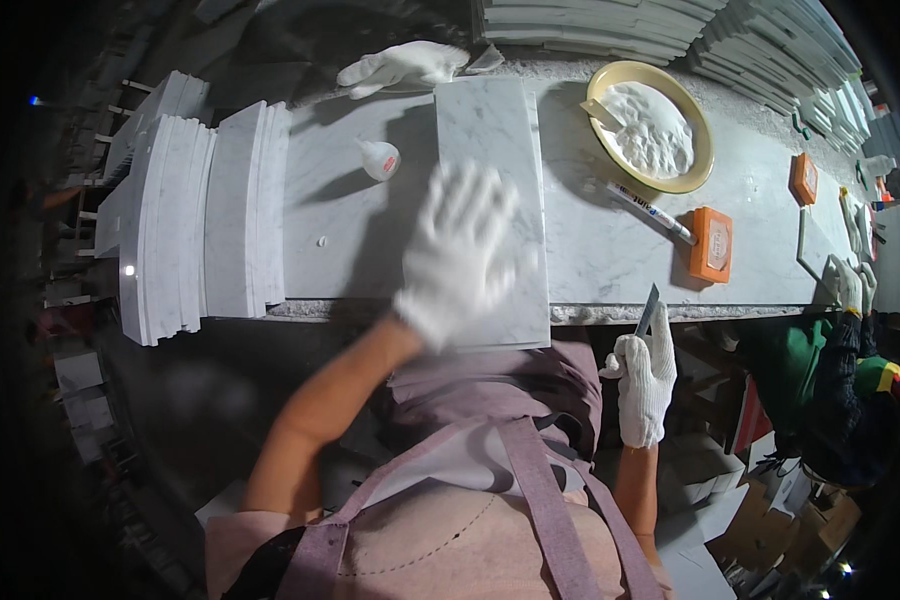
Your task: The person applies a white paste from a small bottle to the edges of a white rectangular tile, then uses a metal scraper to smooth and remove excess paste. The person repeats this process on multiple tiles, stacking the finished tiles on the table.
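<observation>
Slab [492, 190] lies on bench [610, 250] before you; your left hand [457, 255] on it. Tile stack [205, 215] at left, bottle [378, 159] between. Bowl [702, 150], marker [650, 210], block [711, 245] at right; spare glove [402, 65] behind slab.

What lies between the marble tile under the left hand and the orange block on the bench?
A marker pen lies slantwise between the marble tile and orange block, head view.

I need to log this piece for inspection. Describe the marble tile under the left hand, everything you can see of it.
The marble tile is a white rectangular slab with faint grey veins, smooth-faced and thin. It lies flat on the stone workbench, its long side running away from the person, its near end at or just past the bench's front edge. The gloved left hand is spread over its near half, blurred. The right hand holds a small blade off the tile, beside the bench edge.
</observation>
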{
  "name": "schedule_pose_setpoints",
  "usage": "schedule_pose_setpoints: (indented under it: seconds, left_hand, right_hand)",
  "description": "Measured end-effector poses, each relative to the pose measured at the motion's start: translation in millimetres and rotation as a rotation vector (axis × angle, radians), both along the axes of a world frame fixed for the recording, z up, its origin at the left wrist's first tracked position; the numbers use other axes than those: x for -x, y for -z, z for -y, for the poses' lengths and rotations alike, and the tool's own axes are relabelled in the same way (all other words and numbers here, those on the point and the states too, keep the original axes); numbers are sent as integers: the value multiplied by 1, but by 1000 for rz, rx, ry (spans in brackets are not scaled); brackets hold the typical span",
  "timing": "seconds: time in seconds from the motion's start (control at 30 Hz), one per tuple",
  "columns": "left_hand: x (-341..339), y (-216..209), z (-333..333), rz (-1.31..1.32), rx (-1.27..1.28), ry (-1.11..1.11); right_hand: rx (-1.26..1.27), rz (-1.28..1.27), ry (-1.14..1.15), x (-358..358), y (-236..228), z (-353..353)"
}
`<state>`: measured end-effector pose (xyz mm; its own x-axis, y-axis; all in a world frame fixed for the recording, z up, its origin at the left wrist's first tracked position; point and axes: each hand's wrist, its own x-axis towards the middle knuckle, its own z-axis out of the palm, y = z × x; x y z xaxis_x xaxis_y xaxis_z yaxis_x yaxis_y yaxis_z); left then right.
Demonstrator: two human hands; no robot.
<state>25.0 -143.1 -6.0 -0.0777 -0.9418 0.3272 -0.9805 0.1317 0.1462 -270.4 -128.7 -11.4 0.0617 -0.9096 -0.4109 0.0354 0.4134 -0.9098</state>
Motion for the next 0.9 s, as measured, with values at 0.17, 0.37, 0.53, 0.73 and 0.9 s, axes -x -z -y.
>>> schedule_pose_setpoints:
  seconds: [0.17,0.37,0.53,0.73,0.9]
  left_hand:
    - [22,-14,-98,-278,-117,491]
    - [5,4,-118,-460,30,-14]
    - [10,21,-120,-576,-34,-1]
    - [11,21,-112,-600,-83,-129]
    - [10,6,-94,-615,-52,-113]
  right_hand:
    - [1,153,-105,-9,9,13]
    - [9,207,-153,-30,7,16]
    - [129,137,-314,-52,1,4]
    - [139,-104,-411,-61,-7,-1]
    - [195,-224,-390,-67,-7,5]
